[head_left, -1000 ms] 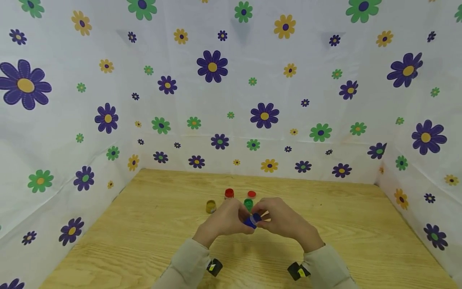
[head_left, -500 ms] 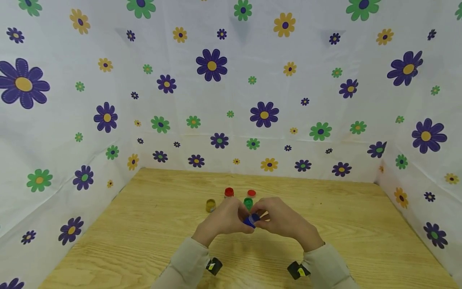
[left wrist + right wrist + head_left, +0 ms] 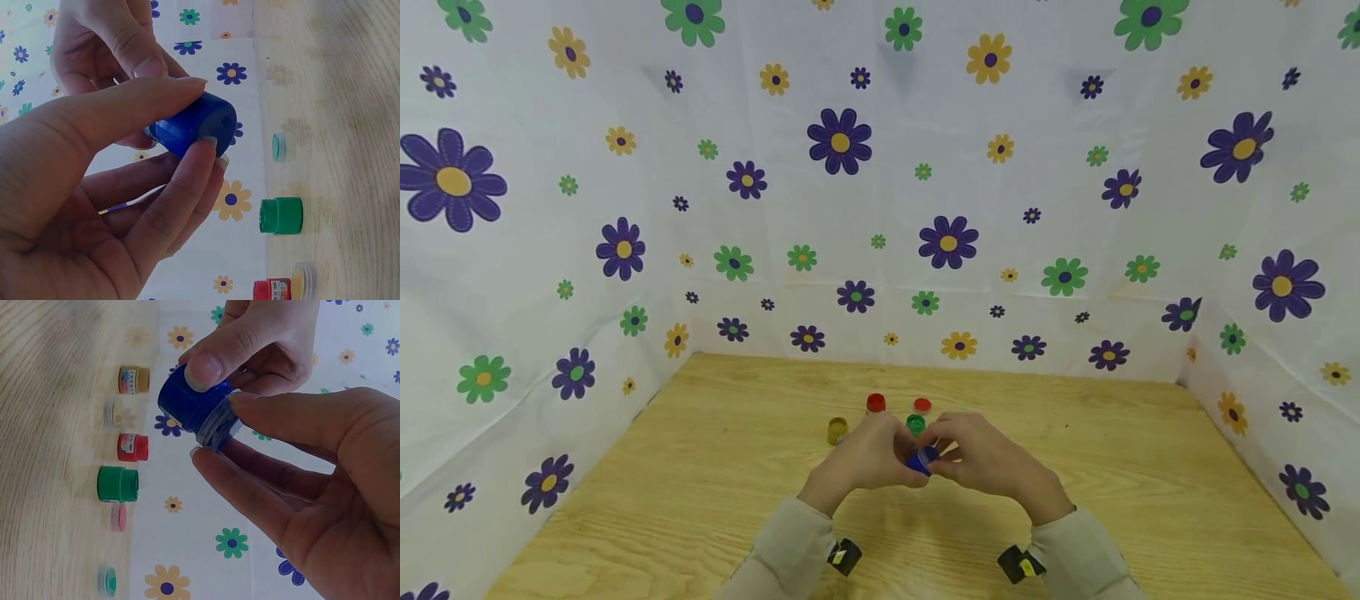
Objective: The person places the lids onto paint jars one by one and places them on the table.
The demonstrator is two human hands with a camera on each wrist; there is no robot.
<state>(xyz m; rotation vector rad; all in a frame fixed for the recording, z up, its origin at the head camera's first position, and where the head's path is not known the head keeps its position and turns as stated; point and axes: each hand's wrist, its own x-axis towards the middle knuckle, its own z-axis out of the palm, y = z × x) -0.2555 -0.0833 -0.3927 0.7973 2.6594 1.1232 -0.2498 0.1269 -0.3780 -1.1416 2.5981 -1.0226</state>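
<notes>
Above the table, a small blue paint jar [image 3: 194, 125] is held tilted between both hands. My left hand [image 3: 874, 454] grips the jar's body, thumb on one side and fingers on the other. My right hand [image 3: 981, 454] pinches the clear-rimmed lid [image 3: 217, 422] at the jar's top with thumb and fingertips. In the right wrist view the lid sits at the jar's mouth. Behind the hands stands an uncapped green jar [image 3: 915, 424], with a red jar [image 3: 876, 402] and a mustard-yellow jar [image 3: 838, 431] to its left.
A red lid [image 3: 922, 405] lies on the wooden table [image 3: 737, 467] behind the green jar. The right wrist view also shows a green lid [image 3: 107, 581] and a clear lid [image 3: 113, 412]. Flower-patterned white cloth [image 3: 760, 217] walls the table's back and sides.
The right fingers and the lid have shifted slightly to the left and turned a little against the jar. The left hand keeps its hold, and the jars on the table stay put.
</notes>
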